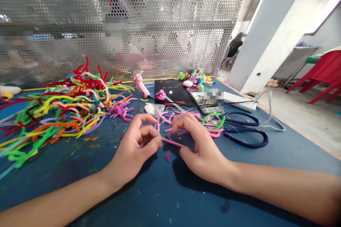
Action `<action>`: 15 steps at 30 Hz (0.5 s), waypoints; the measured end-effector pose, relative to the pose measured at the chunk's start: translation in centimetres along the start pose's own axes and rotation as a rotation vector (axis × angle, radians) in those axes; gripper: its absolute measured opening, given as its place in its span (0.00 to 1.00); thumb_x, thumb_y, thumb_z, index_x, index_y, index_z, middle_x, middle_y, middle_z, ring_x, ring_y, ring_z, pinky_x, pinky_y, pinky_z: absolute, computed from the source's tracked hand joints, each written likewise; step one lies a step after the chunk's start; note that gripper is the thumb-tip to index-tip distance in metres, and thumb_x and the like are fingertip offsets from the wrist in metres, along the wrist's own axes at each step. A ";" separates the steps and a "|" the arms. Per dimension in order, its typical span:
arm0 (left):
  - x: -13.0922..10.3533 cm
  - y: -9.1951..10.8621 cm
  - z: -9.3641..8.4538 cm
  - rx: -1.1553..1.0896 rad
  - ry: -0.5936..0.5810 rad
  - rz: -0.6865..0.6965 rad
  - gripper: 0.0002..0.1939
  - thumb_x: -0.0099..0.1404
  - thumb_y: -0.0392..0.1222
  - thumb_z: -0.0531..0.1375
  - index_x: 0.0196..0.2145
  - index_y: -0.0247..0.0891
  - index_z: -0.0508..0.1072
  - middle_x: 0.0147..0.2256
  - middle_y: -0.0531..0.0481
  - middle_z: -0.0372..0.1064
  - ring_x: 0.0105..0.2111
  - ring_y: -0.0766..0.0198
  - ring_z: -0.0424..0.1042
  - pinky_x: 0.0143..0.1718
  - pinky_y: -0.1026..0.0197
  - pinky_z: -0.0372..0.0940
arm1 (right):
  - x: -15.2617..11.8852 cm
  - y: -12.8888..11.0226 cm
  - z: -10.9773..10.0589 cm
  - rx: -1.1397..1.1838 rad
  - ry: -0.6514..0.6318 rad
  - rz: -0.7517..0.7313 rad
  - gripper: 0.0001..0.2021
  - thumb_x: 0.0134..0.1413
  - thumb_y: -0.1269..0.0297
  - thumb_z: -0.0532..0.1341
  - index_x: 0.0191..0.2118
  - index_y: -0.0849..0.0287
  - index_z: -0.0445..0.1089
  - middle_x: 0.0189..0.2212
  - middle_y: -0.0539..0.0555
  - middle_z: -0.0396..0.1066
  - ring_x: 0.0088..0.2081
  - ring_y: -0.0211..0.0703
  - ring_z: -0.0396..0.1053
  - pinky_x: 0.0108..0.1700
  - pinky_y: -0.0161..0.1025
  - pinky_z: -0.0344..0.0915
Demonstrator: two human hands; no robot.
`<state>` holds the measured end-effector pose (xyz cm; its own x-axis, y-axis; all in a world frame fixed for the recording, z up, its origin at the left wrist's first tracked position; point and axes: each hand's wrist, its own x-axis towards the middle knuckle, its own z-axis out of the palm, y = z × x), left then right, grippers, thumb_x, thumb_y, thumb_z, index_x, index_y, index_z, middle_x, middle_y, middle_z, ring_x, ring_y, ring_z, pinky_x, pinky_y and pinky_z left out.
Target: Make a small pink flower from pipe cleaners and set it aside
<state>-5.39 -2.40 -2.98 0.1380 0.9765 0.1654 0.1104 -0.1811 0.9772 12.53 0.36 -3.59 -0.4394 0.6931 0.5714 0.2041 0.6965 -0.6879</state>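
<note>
A pink pipe cleaner (172, 142) is stretched between my two hands, a little above the blue table. My left hand (137, 147) pinches one end between thumb and fingers. At the other end, my right hand (204, 149) has its thumb against the stem, with the index finger curled above it; the exact grip is partly hidden. Just below lies a short dark pink piece of pipe cleaner (167, 157). Behind my hands are loose pink and lilac pipe cleaners (163, 116) and a small plastic bag (151, 109) with whitish contents.
Many coloured pipe cleaners (71, 110) are heaped on the left. Scissors with dark blue handles (246, 142) lie to the right. Farther back are a phone (207, 103), a black tablet-like device (173, 90), a pink glue gun (141, 86) and a cable. Perforated metal (160, 25) stands behind the table.
</note>
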 end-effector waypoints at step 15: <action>-0.2 -0.1 0.1 0.044 -0.017 0.013 0.12 0.64 0.39 0.58 0.42 0.43 0.57 0.25 0.61 0.66 0.26 0.72 0.64 0.28 0.69 0.57 | 0.5 0.5 0.0 -0.028 -0.038 -0.038 0.02 0.53 0.71 0.64 0.33 0.58 0.75 0.28 0.49 0.76 0.32 0.37 0.71 0.40 0.37 0.61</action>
<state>-5.31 -2.54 -3.13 0.1562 0.9721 0.1752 0.1521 -0.1989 0.9681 12.39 1.00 -3.66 -0.4805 0.6585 0.5792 0.2108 0.7278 -0.6526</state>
